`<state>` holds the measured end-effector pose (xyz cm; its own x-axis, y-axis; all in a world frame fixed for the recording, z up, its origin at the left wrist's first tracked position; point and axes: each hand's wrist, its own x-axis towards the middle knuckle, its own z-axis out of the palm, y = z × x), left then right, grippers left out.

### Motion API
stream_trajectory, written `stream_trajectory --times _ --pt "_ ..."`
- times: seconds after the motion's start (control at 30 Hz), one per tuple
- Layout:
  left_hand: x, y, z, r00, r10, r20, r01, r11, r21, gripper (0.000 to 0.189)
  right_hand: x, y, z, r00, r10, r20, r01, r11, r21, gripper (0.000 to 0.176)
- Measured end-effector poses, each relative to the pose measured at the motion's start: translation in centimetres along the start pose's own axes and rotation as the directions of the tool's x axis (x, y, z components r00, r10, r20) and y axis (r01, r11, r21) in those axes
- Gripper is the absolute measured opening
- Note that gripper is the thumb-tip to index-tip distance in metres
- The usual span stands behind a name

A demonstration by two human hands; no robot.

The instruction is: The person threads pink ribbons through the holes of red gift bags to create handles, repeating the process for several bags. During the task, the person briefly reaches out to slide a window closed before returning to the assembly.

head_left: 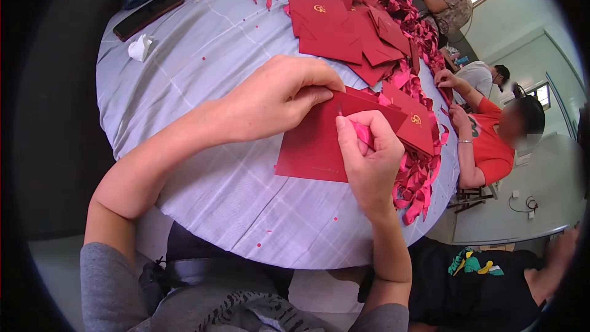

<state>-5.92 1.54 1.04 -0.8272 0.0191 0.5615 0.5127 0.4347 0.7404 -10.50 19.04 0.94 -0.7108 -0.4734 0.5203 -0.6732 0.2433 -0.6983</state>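
Observation:
A flat-folded red paper bag (310, 150) lies on the cloth-covered table in front of me, with small faint print near its lower edge. My left hand (289, 95) is closed at the bag's upper edge, thumb and fingers pinching it. Over the bag's right part, my right hand (372, 157) is closed around a pink ribbon (362, 135). A thin tip shows by its thumb at the bag's upper edge, too small to name. Just right of my hands lies another red bag (409, 120) with a gold emblem.
Stacked red bags (332, 24) and a long heap of pink ribbons (418, 178) run along the right side. A phone (147, 16) and crumpled tissue (141, 48) lie at the far left. A person in a red shirt (491, 147) works opposite; other people are nearby.

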Motion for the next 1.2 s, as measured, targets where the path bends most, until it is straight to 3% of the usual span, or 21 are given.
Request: stream_trajectory --times 0.3,0.4,0.57,0.63,0.67,0.73,0.77,0.87,0.93,1.0,1.07,1.13,1.2 --pt "-0.2 1.4 0.4 0.932 0.354 -0.081 -0.314 0.898 0.310 0.020 0.4 -2.2 -1.1 0.977 0.184 0.109 -0.201 0.962 0.185 0.011" --pt "-0.4 1.6 0.3 0.926 0.373 -0.052 -0.331 0.872 0.362 0.025 0.9 -3.8 -2.0 0.872 0.408 0.270 -0.480 0.823 0.305 0.011" --pt "-0.5 1.6 0.7 0.910 0.413 -0.048 -0.357 0.836 0.417 0.030 0.5 -3.5 -1.7 0.888 0.382 0.255 -0.451 0.832 0.323 0.010" --pt "-0.6 1.5 0.7 0.911 0.412 -0.040 -0.357 0.830 0.428 0.031 0.5 -3.3 -1.7 0.875 0.407 0.262 -0.484 0.758 0.438 0.009" --pt "-0.6 1.5 0.8 0.913 0.405 -0.039 -0.348 0.827 0.441 0.031 0.5 -3.1 -1.6 0.879 0.408 0.246 -0.476 0.761 0.440 0.009" --pt "-0.4 1.3 0.9 0.899 0.434 -0.052 -0.367 0.814 0.451 0.031 0.3 -2.5 -1.1 0.934 0.337 0.122 -0.358 0.891 0.279 0.010" --pt "-0.3 1.3 1.1 0.890 0.450 -0.071 -0.369 0.804 0.467 0.031 -0.1 -2.4 -0.7 0.979 0.204 0.015 -0.204 0.974 0.096 0.010" --pt "-0.3 2.4 1.1 0.910 0.410 -0.065 -0.330 0.808 0.488 0.028 -0.2 -2.8 -0.4 0.997 0.024 -0.073 -0.030 0.996 -0.088 0.011" --pt "-0.3 2.2 1.2 0.911 0.410 -0.042 -0.344 0.812 0.471 0.028 -0.2 -1.7 0.7 0.958 -0.212 -0.193 0.177 0.967 -0.183 0.010" --pt "-0.3 2.5 1.2 0.916 0.397 -0.059 -0.325 0.820 0.471 0.029 -0.4 -2.0 0.3 0.957 -0.217 -0.194 0.184 0.967 -0.174 0.010" --pt "-0.2 2.5 1.4 0.910 0.410 -0.058 -0.339 0.818 0.465 0.029 0.0 -2.6 -0.5 0.995 0.099 -0.003 -0.099 0.990 0.102 0.011" --pt "-0.1 2.3 1.6 0.903 0.418 -0.095 -0.329 0.819 0.470 0.029 0.0 -2.2 -0.4 0.994 0.109 0.000 -0.108 0.981 0.162 0.011" --pt "-0.2 2.6 1.6 0.911 0.403 -0.088 -0.317 0.822 0.473 0.028 -0.4 -2.2 0.1 0.997 -0.014 -0.081 0.022 0.995 0.098 0.010"
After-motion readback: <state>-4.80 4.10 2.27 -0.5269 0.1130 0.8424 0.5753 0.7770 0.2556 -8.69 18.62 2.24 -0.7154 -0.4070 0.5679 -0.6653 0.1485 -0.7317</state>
